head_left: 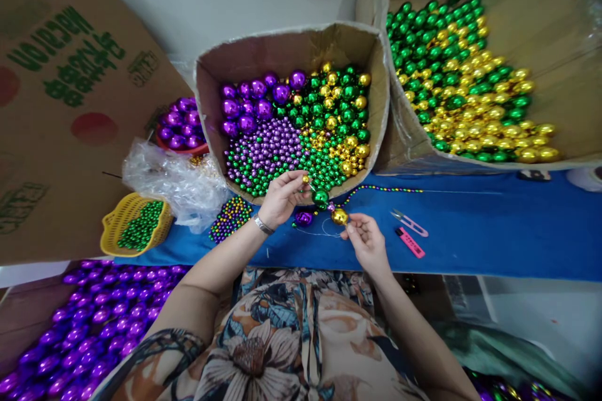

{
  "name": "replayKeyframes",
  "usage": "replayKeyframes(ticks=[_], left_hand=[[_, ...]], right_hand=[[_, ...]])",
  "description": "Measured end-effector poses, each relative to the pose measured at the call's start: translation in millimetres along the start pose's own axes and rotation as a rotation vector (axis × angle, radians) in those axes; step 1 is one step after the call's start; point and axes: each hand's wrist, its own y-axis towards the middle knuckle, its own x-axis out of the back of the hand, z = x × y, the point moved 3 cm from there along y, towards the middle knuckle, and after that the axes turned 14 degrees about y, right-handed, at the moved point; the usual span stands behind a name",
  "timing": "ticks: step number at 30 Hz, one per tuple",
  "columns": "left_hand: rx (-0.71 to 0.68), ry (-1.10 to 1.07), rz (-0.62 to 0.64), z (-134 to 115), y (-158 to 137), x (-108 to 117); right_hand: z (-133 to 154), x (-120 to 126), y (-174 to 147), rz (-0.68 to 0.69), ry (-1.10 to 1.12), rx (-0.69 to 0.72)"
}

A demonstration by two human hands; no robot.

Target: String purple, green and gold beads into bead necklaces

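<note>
My left hand (285,197) is closed in a pinch at a small gold bead (305,180), just over the near rim of the middle cardboard box. Beside its fingers hangs a larger green bead (320,198). My right hand (367,241) is closed at the fingertips by a large gold bead (339,217), seemingly on the thread (324,235); the exact grip is too small to make out. A purple bead (303,218) lies below the left fingers on the blue cloth (470,232). A strand of tiny coloured beads (376,188) runs off to the right behind my hands.
The middle box (291,44) holds purple, green and gold beads. Another box (540,75) stands right. Pink snips (414,225) and a pink cutter-like tool (409,242) lie on the cloth. At left are a yellow basket (108,232), a plastic bag (174,182) and purple beads (108,319).
</note>
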Motion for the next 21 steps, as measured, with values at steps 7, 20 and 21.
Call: replayKeyframes(ticks=[7, 20, 21], left_hand=[[-0.223, 0.434, 0.075, 14.6, -10.2, -7.9], [-0.598, 0.569, 0.198, -36.6, -35.8, -48.9], [-0.597, 0.545, 0.189, -41.4, -36.0, -50.4]], right_hand=[[-36.0, 6.6, 0.2, 0.027, -0.093, -0.084], [46.0, -14.9, 13.5, 0.27, -0.581, 0.305], [48.9, -18.9, 13.9, 0.288, -0.581, 0.336]])
